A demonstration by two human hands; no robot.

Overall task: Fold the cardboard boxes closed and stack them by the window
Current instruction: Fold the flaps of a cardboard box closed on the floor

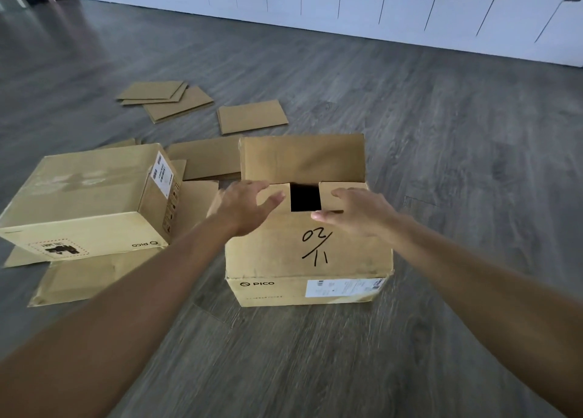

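I see both hands extended over a PICO cardboard box (307, 253) standing on the grey wood-grain floor (441, 133). The left hand (244, 207) has its fingers (271, 201) spread and nearly straight, over the left inner flap (279, 190); I cannot tell whether they touch it. The right hand (356, 212) lies with relaxed, slightly bent fingers on the right inner flap (328, 196), thumb at the near flap's edge. The near flap (284, 244), marked "02/11", is folded down; the far flap (303, 158) stands upright. A dark square gap (305, 198) stays open between the hands. A second closed corrugated box (85, 203) sits to the left atop flattened cardboard (94, 278). Loose flat cardboard sheets (252, 116) lie beyond, near white lockers (410, 7).
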